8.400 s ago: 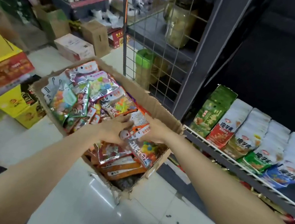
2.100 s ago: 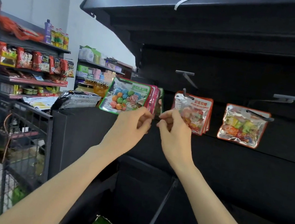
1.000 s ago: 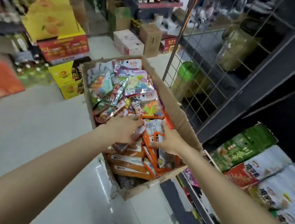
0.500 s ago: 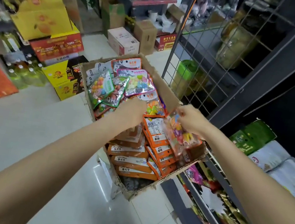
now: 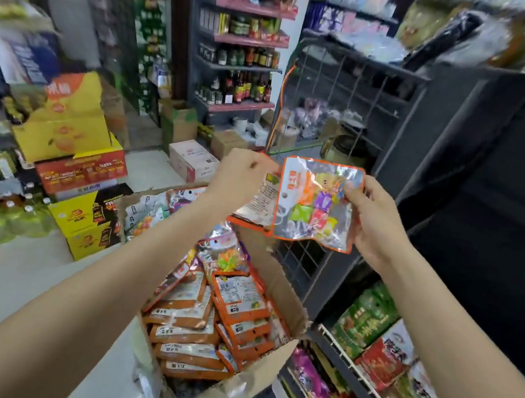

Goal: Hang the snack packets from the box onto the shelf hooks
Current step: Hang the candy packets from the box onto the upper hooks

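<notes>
Item: orange-edged snack packet, clear face toward the camera, held up above the box at about 12 o'clock from it, long axis roughly upright; a second packet, back side showing, sits behind it at 9 o'clock. Right hand pinches the front packet's 3 o'clock edge, thumb on its face. Left hand, fingers curled, pinches the rear packet's top edge; shelf hooks not in view.

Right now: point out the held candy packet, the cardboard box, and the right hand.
candy packet [image 5: 317, 204], head view, on its clear front panel.
cardboard box [image 5: 285, 301], head view, on its right inner wall.
right hand [image 5: 371, 222], head view, on its back.
</notes>
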`<state>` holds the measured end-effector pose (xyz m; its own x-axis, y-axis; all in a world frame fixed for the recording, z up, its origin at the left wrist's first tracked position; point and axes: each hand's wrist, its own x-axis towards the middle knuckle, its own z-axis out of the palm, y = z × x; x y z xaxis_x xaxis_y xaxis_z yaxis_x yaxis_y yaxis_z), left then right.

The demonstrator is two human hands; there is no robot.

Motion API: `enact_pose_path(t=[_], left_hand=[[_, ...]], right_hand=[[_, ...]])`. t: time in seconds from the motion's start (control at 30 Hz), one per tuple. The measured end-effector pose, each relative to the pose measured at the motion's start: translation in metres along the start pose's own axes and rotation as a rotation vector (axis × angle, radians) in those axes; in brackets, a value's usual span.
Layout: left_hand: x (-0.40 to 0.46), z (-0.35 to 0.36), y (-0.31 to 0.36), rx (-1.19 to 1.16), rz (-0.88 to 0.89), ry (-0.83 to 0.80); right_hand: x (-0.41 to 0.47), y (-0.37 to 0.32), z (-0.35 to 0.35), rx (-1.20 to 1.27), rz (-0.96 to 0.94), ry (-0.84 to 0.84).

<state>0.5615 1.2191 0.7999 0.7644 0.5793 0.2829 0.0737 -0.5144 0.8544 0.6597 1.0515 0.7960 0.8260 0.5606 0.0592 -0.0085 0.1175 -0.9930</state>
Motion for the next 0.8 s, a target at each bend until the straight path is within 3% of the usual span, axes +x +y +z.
enact_pose_path(t=[0.1, 0.23, 0.33, 0.5, 0.7, 0.8], left_hand=[[-0.004, 0.018, 0.048, -0.182, -0.015, 0.010], [-0.019, 0.056, 0.116, -0.109, 0.180, -0.003], [-0.030, 0.085, 0.169, -0.059, 0.280, 0.004], [-0.063, 0.134, 0.263, 0.112, 0.501, -0.115], [-0.096, 0.193, 0.339, 0.060, 0.644, -0.125], [-0.106, 0.213, 0.360, -0.054, 0.691, -0.048]], right_hand=[[-0.016, -0.029, -0.026, 0.054, -0.059, 0.065], [-0.050, -0.074, -0.076, 0.065, -0.159, 0.111], [-0.086, -0.115, -0.128, -0.133, -0.219, 0.069], [-0.150, -0.172, -0.211, -0.567, -0.289, 0.050], [-0.197, -0.200, -0.261, -0.769, -0.521, 0.103], [-0.215, -0.207, -0.288, -0.805, -0.568, 0.170]])
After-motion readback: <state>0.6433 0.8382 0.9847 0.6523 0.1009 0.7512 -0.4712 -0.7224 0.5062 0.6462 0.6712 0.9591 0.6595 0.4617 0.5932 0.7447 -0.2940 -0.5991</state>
